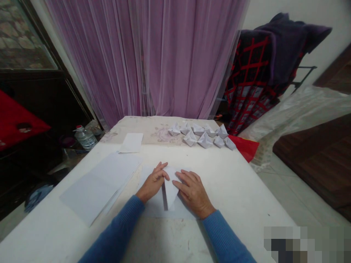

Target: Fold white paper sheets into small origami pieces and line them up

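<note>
A small folded white paper (pixel 171 193) with a pointed lower end lies over a flat white sheet (pixel 153 208) near the middle of the table. At its upper left edge, my left hand (pixel 154 181) has thumb and fingertips pressed together on the paper, with the other fingers raised. My right hand (pixel 194 191) rests on the paper's right side, its fingers stretched out and apart. A dark narrow gap or shadow runs along the left side of the folded piece.
Several folded paper boats (pixel 205 140) stand at the table's back right. Stacked white sheets (pixel 101 182) and a smaller folded paper (pixel 131 143) lie left on the white table (pixel 230 204). A plastic bottle (pixel 85 137) stands beyond the left edge.
</note>
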`<move>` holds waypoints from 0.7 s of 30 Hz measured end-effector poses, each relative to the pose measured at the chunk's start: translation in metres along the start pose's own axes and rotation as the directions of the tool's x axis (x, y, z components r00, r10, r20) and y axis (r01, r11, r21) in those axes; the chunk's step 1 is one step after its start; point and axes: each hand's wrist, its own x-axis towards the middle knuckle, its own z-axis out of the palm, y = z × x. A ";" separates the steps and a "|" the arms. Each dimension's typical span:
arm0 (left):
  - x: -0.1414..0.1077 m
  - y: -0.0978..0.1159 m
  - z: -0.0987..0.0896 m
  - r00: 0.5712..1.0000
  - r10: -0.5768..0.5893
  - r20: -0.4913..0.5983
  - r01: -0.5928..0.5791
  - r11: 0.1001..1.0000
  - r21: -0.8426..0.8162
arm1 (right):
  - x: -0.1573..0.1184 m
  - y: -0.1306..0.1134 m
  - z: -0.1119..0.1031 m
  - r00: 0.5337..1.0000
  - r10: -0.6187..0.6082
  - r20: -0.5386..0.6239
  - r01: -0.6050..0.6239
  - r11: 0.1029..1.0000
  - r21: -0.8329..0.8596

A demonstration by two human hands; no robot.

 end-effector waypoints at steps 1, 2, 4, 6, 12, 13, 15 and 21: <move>0.001 -0.001 0.001 1.000 -0.004 0.004 0.004 1.000 -0.013 | 0.000 -0.001 -0.001 0.999 -0.021 -0.031 0.021 1.000 -0.004; 0.001 -0.001 0.002 1.000 -0.006 0.005 0.006 1.000 -0.017 | 0.000 -0.001 -0.001 0.997 -0.045 -0.056 0.045 0.999 -0.007; 0.000 -0.002 0.003 1.000 0.001 0.004 -0.001 1.000 0.021 | -0.001 -0.004 -0.001 0.994 -0.080 -0.076 0.079 0.997 -0.018; -0.004 -0.003 0.003 1.000 0.024 0.005 -0.025 0.994 0.111 | -0.001 -0.007 0.001 0.996 -0.067 -0.065 0.064 0.997 -0.052; -0.042 -0.014 -0.004 0.989 0.132 0.069 -0.146 0.945 0.292 | 0.000 -0.018 0.012 1.000 0.012 0.020 -0.009 0.989 -0.150; -0.049 -0.017 -0.005 0.985 0.152 0.076 -0.168 0.941 0.295 | 0.001 -0.020 0.012 1.000 0.015 0.025 -0.011 0.989 -0.149; -0.064 -0.021 -0.009 0.978 0.189 0.091 -0.207 0.936 0.284 | 0.002 -0.023 0.013 1.000 0.009 0.025 -0.005 0.991 -0.133; -0.080 -0.030 -0.008 0.974 0.210 0.085 -0.225 0.939 0.259 | 0.000 -0.023 0.018 0.996 -0.059 0.067 0.056 0.997 0.052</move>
